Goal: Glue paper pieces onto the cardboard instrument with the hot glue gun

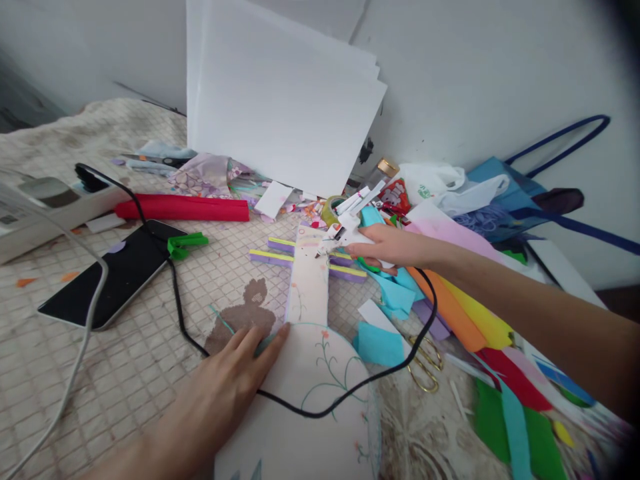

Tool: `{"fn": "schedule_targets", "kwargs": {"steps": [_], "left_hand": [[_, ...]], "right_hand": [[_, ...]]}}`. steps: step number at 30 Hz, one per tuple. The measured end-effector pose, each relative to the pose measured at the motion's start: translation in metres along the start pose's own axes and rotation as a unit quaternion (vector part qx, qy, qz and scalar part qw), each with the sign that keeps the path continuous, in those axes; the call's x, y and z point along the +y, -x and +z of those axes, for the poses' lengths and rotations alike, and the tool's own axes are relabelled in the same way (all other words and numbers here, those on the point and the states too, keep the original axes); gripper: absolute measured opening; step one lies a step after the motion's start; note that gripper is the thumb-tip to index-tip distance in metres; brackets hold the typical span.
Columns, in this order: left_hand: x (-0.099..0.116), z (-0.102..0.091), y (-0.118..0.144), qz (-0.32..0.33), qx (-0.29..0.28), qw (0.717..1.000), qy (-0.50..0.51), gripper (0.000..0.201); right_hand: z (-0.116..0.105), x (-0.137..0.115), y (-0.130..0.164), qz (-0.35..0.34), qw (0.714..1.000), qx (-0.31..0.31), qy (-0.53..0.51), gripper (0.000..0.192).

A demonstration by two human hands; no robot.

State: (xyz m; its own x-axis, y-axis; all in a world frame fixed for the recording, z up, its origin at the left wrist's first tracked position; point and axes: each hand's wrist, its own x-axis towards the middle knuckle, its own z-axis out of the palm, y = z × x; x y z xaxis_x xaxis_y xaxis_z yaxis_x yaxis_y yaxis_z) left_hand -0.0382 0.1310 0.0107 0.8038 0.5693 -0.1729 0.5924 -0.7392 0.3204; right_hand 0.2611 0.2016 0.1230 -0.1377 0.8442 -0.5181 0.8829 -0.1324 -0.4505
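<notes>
A pale, instrument-shaped craft board (pixel 300 347) with drawn flowers and vines lies flat in front of me. Its narrow neck runs away from me, with purple strips edged in yellow (pixel 273 257) sticking out on both sides. My right hand (pixel 377 247) is closed around a white hot glue gun (pixel 345 237), its nozzle just above the neck's far end. My left hand (pixel 245 367) lies with fingers extended on the board's left shoulder, near the base of the neck. A black cord (pixel 345 400) loops across the board and under my left hand.
White boards (pixel 285 87) lean on the wall. A black tablet-like device (pixel 125 280), red roll (pixel 185 208) and white cable (pixel 95 293) lie left. At right are gold-handled scissors (pixel 425 367), coloured felt sheets (pixel 480 313) and a blue bag (pixel 493 193).
</notes>
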Motion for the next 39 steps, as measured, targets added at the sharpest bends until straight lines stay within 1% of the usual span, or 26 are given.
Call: {"fn": "schedule_targets", "kwargs": {"steps": [9,15,19,22,26,29,33,36,39], "left_hand": [[0.002,-0.004,0.002,-0.001,0.009,1.000,0.001,0.066],[0.000,0.000,0.001,0.004,0.018,1.000,0.004,0.069],[0.000,-0.001,0.001,0.001,0.017,1.000,0.003,0.066],[0.002,-0.004,0.001,0.002,0.020,1.000,-0.002,0.067],[0.004,-0.007,0.001,0.002,0.004,1.000,-0.011,0.066],[0.004,-0.007,0.003,0.002,-0.004,1.000,-0.009,0.068],[0.004,-0.004,0.003,0.004,0.009,1.000,-0.009,0.068],[0.004,-0.004,0.001,0.006,0.015,1.000,-0.006,0.067],[0.004,-0.005,0.001,0.001,0.019,1.000,-0.003,0.067]], "right_hand": [[-0.005,-0.004,-0.005,-0.005,0.999,-0.025,0.019,0.037],[-0.006,-0.012,-0.004,-0.019,0.999,-0.022,0.026,0.029],[-0.004,-0.010,-0.007,-0.016,0.999,-0.038,0.015,0.030],[-0.001,-0.006,-0.011,-0.019,0.998,-0.049,0.016,0.033],[-0.002,-0.009,-0.012,-0.006,0.999,-0.042,0.016,0.031],[-0.012,-0.016,-0.007,-0.005,0.999,-0.034,0.031,0.030],[-0.027,-0.022,0.005,0.021,1.000,0.002,0.015,0.034],[-0.031,-0.020,0.013,0.029,0.999,0.013,-0.006,0.037],[-0.028,-0.013,0.017,0.040,0.999,0.015,-0.001,0.038]]}}
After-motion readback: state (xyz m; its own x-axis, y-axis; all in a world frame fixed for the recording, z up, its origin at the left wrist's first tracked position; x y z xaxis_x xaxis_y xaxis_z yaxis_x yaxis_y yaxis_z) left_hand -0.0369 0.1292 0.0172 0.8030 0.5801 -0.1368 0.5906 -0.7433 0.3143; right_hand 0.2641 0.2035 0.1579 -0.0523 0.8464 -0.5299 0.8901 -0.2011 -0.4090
